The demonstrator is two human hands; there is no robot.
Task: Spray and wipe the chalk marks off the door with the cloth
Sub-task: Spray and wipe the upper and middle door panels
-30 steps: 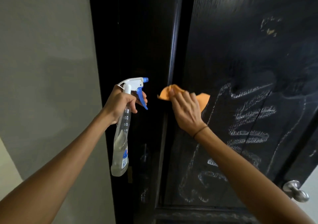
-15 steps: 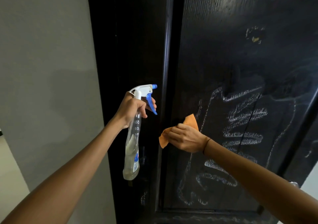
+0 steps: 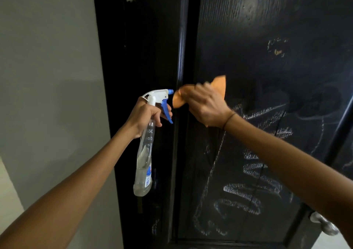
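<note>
A black door (image 3: 257, 29) fills the right of the view, with white chalk marks (image 3: 252, 191) scribbled over its lower panel. My right hand (image 3: 206, 107) grips an orange cloth (image 3: 219, 85) against the door's left side, above the chalk; the hand is blurred. My left hand (image 3: 145, 117) holds a clear spray bottle (image 3: 144, 164) by its neck, one finger by the blue trigger. The white nozzle with its blue tip points at the cloth.
A black door frame (image 3: 137, 57) stands left of the door, with a grey wall (image 3: 47, 76) beyond it. A silver door handle (image 3: 322, 224) shows at the lower right. A small chipped patch (image 3: 277, 48) marks the upper door.
My right hand wiped the cloth down the door's left side and has come back up beside the spray nozzle. My left hand keeps the bottle in about the same place.
</note>
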